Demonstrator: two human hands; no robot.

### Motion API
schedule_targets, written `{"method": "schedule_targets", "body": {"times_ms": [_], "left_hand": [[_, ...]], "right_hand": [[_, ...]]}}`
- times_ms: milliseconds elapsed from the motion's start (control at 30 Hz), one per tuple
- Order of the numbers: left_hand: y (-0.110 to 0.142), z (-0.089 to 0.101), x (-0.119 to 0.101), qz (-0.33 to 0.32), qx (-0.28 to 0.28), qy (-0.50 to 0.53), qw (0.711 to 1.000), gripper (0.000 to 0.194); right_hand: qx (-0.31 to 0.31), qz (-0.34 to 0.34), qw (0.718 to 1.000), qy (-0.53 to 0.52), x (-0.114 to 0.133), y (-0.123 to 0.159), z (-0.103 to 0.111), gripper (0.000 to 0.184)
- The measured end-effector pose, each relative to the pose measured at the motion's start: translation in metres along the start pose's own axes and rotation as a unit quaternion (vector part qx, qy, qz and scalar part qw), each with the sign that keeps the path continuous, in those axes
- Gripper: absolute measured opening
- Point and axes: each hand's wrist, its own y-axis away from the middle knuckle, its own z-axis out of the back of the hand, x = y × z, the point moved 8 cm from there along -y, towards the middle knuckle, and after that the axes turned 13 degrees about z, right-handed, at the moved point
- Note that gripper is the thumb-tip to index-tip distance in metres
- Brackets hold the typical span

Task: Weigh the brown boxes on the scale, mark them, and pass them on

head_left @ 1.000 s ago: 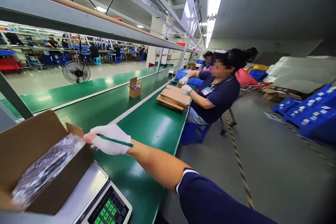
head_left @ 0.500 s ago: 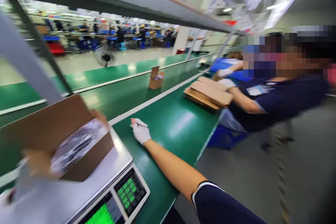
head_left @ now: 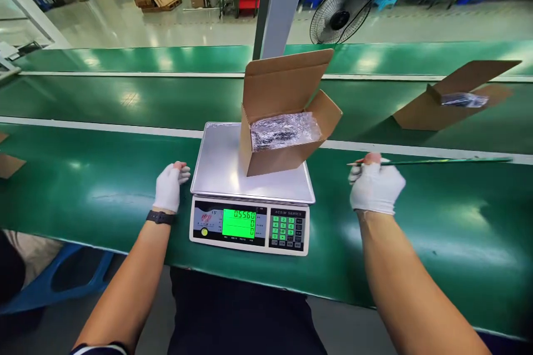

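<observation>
An open cardboard box (head_left: 272, 162) with a clear-wrapped item (head_left: 285, 130) inside sits on the steel pan of a digital scale (head_left: 250, 224), whose green display is lit. To the left of the scale, my left hand (head_left: 167, 187), in a white glove with bare fingertips showing, rests near the pan with its fingers curled and nothing visible in them. My right hand (head_left: 377, 186), gloved alike, is right of the scale. Its fingers pinch a thin green stick (head_left: 449, 161) with a pale pointed tip, lying roughly level across the picture.
Another open box (head_left: 433, 111) with a wrapped item stands on the green belt (head_left: 175, 100) behind the worktop, at right. Cardboard pieces (head_left: 10, 166) lie at the far left edge. A grey post (head_left: 278, 8) rises behind the scale, and a fan (head_left: 341, 14) stands beyond the belt.
The view has swung left from a co-worker with stacked cardboard to face the scale. The second box appears much nearer. My left hand, blurred at the edge before, now shows clearly left of the scale.
</observation>
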Motion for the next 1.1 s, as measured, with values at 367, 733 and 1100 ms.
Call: {"method": "schedule_targets", "body": {"times_ms": [367,733,1100], "left_hand": [[0.115,-0.118,-0.169,-0.323,0.084,-0.227,0.915,0.056],[0.089,-0.123,-0.130,-0.220,0.258,-0.028,0.940,0.037],[0.087,-0.127,-0.127,-0.214,0.276,-0.003,0.937,0.037]], "right_hand": [[0.260,0.283,0.913,-0.138,0.241,0.048,-0.085,0.034],[0.433,0.357,0.827,0.028,0.248,0.071,-0.157,0.032],[0.443,0.311,0.837,0.079,0.242,0.071,-0.160,0.035]]}}
